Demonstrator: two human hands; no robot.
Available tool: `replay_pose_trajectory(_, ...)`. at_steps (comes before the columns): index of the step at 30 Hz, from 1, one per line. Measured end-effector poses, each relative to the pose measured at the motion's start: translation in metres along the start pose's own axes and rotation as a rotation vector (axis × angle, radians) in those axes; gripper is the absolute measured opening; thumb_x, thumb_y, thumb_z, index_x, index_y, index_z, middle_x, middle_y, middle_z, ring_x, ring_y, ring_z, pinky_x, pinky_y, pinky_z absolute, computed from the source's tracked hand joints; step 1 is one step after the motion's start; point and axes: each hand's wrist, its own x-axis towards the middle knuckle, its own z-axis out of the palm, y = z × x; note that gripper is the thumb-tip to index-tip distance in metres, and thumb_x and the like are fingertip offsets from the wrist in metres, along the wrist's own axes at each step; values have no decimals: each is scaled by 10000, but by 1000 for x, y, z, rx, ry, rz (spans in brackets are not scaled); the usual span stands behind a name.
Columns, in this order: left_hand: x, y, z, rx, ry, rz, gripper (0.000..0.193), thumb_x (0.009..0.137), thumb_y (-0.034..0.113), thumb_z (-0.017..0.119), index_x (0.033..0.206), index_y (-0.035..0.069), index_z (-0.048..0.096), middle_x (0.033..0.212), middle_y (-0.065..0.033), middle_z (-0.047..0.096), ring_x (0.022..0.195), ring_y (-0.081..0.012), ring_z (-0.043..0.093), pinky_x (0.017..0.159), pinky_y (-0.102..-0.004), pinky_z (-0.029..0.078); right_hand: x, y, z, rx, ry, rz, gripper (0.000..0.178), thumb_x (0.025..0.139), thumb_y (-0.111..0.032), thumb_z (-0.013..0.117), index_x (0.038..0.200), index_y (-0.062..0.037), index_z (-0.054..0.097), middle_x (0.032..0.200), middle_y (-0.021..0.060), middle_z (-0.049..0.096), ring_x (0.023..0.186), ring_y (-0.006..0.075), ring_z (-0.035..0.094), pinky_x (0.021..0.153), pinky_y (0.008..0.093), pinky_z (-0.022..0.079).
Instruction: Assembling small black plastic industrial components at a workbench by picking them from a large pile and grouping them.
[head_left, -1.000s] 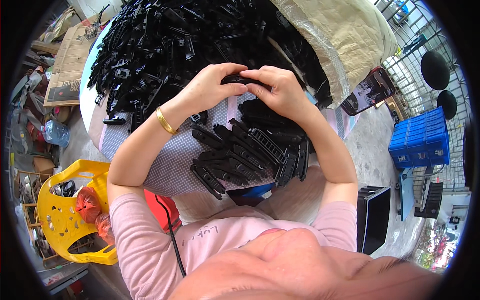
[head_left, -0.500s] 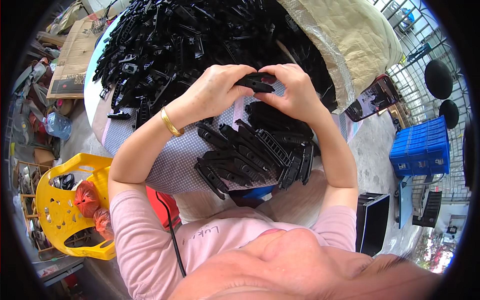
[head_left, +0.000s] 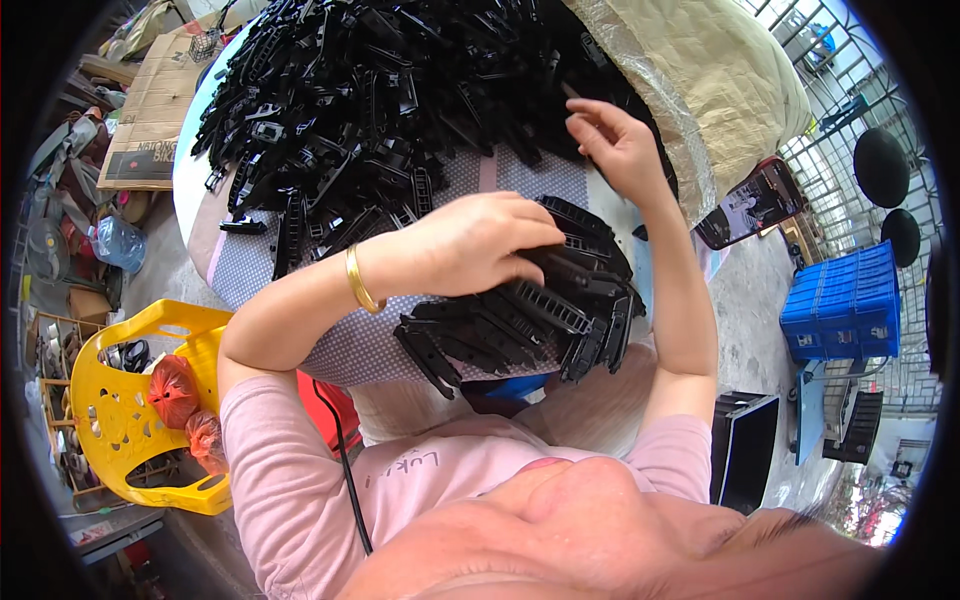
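My left hand [head_left: 485, 240] is over the upper left of a smaller pile of long black plastic parts [head_left: 470, 335] at the table's near edge. Its bent fingers and thumb close around a black plastic part [head_left: 540, 258], mostly hidden by the hand and hard to tell from the pile. Some parts in this pile have ladder-like slots. My right hand [head_left: 620, 150] is raised to the right, by the mouth of a beige sack [head_left: 700, 80]. Its fingers are loosely bent, with the thumb apart and nothing visible between them. A large heap of similar black parts [head_left: 340, 110] covers the far table.
A dotted cloth [head_left: 350, 345] covers the round table. A phone [head_left: 750, 205] with a lit screen stands by the right edge. Blue crates [head_left: 840, 305] are on the right; a yellow plastic chair [head_left: 110, 400] holding red bags [head_left: 172, 390] is on the left.
My hands have parted from the black part they both held. The left has come down toward me onto the near pile; the right has moved right and away, toward the sack.
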Motion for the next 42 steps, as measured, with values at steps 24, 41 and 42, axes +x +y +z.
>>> replay_pose_trajectory(24,11,-69,-12,778,124,-202,205,706,10,579,907,20,614,943,-90,556,919,-247,505,820,-331,456,-12,-3,19,-831,-31,-206,205,711,-98,643,913,-66,664,914,105,610,787,247,615,720,347,510)
replay_pose_trajectory(41,15,-36,-31,-545,301,-587,390,717,36,724,1085,-42,622,903,-70,665,786,-132,630,749,-234,512,-20,-38,27,216,-11,-261,293,758,70,643,1048,37,616,1066,61,590,965,141,591,825,258,492)
replay_pose_trajectory(42,12,-40,-29,-544,302,-587,390,717,36,724,1085,-42,622,903,-70,665,786,-132,630,749,-234,512,-20,-39,26,216,-11,-262,293,758,70,643,1048,37,616,1066,61,590,965,141,591,825,258,492)
